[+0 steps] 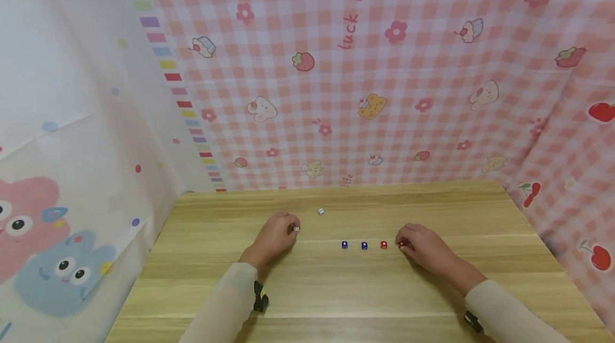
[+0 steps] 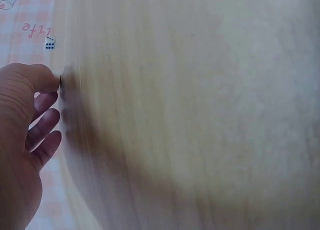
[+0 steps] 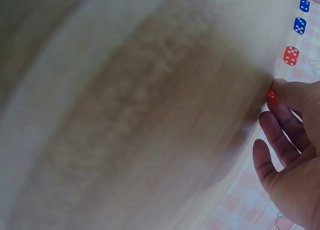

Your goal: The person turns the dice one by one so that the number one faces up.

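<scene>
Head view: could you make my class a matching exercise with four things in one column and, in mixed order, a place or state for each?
Things
1. Left hand
2. Right hand
3. Unheld red die
4. Unheld white die

Places and states
A. Between a blue die and the right hand
B. Pinches a held red die
C. Farthest back of the dice
D. Pinches a held white die

Pairs: 1-D, 2-B, 3-A, 4-C
</scene>
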Tool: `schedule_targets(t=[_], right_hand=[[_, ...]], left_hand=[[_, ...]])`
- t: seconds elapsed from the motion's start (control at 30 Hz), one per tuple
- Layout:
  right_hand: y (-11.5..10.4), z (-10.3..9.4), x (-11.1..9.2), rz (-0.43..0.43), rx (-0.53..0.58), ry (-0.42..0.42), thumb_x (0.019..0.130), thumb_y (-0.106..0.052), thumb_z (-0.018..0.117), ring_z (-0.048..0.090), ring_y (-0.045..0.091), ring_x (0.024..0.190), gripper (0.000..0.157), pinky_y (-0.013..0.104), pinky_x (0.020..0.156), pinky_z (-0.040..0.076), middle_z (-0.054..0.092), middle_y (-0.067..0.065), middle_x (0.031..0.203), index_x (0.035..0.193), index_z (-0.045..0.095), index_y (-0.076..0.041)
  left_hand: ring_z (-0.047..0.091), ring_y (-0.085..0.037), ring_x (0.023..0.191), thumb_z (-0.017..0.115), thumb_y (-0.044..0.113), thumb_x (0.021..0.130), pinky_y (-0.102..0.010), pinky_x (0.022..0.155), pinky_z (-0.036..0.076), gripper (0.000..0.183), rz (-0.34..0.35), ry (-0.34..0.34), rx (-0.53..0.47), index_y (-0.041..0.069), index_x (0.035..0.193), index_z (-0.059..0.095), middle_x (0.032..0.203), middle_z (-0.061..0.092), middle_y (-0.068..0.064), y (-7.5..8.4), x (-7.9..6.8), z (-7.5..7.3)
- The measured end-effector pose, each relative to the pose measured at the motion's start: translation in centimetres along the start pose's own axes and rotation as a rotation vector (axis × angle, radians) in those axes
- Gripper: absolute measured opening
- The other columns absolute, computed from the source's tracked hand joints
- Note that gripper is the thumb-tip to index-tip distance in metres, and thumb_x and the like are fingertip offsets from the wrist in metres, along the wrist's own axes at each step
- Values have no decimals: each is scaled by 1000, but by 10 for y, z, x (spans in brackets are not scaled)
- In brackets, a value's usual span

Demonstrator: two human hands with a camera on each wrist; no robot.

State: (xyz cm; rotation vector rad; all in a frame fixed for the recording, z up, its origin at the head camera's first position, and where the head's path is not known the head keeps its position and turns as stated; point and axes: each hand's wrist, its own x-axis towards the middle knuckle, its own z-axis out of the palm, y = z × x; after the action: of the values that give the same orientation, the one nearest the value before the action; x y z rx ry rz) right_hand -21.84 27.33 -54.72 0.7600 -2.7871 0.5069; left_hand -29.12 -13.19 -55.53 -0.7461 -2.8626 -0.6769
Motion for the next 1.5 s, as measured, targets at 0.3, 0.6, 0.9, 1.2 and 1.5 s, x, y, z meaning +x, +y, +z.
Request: schedule_targets(t=[0.3,0.6,0.9,1.2,1.5], right_hand=[[0,-4,3,1,8,-29,87,-5,81,59,11,83,17,35,75,54,64,-7,90,91,70,-17],[-2,-4,3,43,12,-55,87,-5,81,59,10,83,15,35,75,55,65,-6,90,91,70,-16],[-2,-1,2,39,14,-40,86,-5,82,57,7,81,17,33,73,54,63,-9,88,89,70,-17],[1,0,-2,31,5,-38,85,-5,83,58,7,82,20,32,73,54,63,-10,89,89,69,-19],[1,-1,0,2,13,-18,85,-4,83,59,7,82,20,33,73,54,64,-9,90,89,69,-19]], left_hand=[[63,-19,95,71,8,90,-38,87,55,11,25,-51,70,14,97,78,99,69,0,5,2,-6],[62,-19,94,64,4,94,-36,85,57,20,106,-79,92,10,106,79,101,64,-2,7,2,-6],[63,-24,104,71,6,88,-43,94,55,15,24,-26,10,9,102,75,108,68,-5,5,0,-5],[58,-19,95,73,5,89,-39,87,54,7,16,-1,-12,11,93,74,96,64,-1,5,-3,2],[56,-14,87,73,3,87,-35,81,52,12,22,15,-3,15,90,74,91,64,4,1,-1,2]])
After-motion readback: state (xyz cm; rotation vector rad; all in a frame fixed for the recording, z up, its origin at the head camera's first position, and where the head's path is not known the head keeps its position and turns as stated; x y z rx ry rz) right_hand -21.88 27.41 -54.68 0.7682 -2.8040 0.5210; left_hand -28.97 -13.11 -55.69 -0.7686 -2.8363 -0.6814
